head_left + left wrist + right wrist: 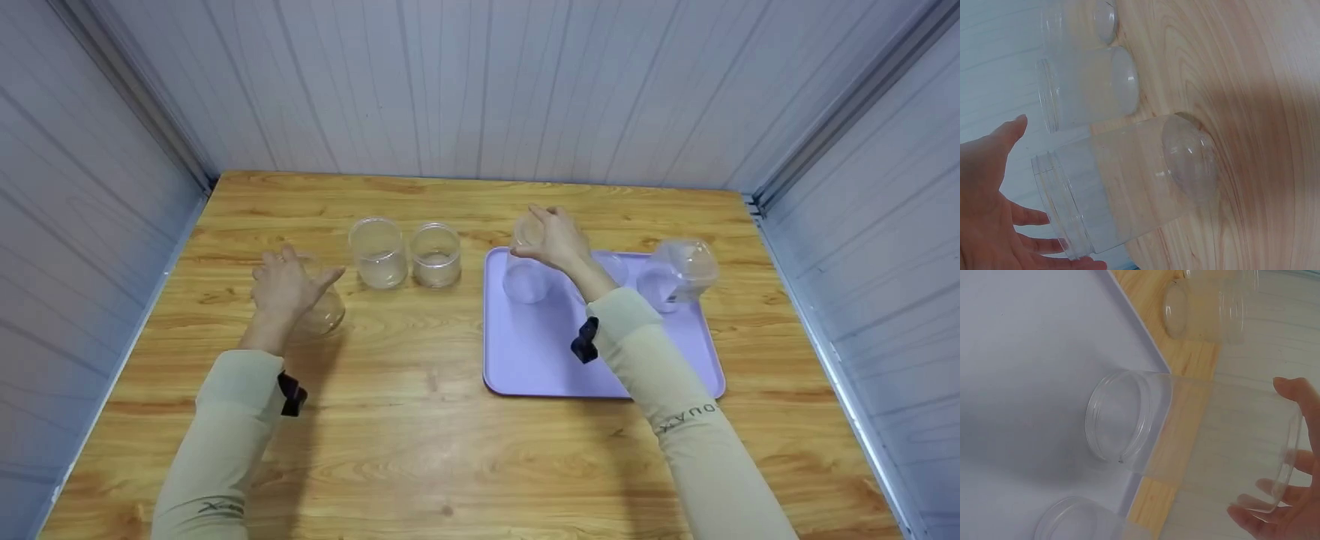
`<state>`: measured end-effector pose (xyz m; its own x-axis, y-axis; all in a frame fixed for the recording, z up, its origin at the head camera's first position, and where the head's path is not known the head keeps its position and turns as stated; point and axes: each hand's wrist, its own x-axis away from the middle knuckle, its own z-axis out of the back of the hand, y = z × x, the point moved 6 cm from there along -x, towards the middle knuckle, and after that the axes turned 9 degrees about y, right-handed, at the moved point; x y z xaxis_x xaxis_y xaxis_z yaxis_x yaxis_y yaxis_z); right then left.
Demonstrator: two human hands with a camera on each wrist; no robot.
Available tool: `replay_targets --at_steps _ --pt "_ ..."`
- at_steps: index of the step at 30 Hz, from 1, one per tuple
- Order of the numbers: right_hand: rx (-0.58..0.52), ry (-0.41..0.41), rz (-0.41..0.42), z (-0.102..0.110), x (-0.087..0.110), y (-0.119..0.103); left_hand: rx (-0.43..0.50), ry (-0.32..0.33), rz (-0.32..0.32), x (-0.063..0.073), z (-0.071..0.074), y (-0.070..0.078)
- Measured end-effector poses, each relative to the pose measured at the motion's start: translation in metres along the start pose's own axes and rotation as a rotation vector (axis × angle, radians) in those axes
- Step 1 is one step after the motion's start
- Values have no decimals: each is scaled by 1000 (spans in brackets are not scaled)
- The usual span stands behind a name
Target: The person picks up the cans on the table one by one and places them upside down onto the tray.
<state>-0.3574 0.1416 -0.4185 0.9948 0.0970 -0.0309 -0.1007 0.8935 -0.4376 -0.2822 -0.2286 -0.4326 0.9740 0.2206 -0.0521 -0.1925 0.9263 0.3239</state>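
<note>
- Clock directions follow the head view, with 12 o'clock at the far edge of the brown wood-grain surface [420,435].
- The left hand [287,289] is wide, fingers spread and thumb held away, at the rim of a clear cylindrical plastic jar with a threaded mouth [324,313]; this jar stands mouth up on the surface, toward 4 o'clock from the hand. The left wrist view shows fingertips beside the rim; firm contact cannot be told.
- Toward 2 o'clock from that hand stands a tall clear round plastic jar [381,259]; just beside it, at its 3 o'clock, is a shorter clear round plastic jar [436,259].
- The right hand [556,244] grips the upper end of an inverted clear plastic jar [525,283], thumb and fingers curved around the base; its mouth faces down at the 10 o'clock corner of a flat lilac rectangular tray [540,367].
- At the tray's 12 o'clock edge, a transparent plastic vessel [613,264] is partly hidden by the right forearm.
- At 2 o'clock on the tray is a clear, angular-looking plastic container [686,270]; its orientation cannot be told.
</note>
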Motion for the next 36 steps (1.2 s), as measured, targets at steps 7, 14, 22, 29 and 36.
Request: replay_targets --at_steps 7,14,22,29,36 --pt "-3 1 17 -1 0 -3 -27 -31 7 -1 -2 -2" --pt "-21 8 2 -2 1 -3 -57 2 -29 -2 0 -2" --pt "-28 38 -5 4 2 -4 -6 36 -15 -2 2 -3" --pt "-24 70 56 12 4 -8 2 33 -9 -1 4 -2" --pt "-39 125 113 20 9 -9 12 59 -7 0 9 6"
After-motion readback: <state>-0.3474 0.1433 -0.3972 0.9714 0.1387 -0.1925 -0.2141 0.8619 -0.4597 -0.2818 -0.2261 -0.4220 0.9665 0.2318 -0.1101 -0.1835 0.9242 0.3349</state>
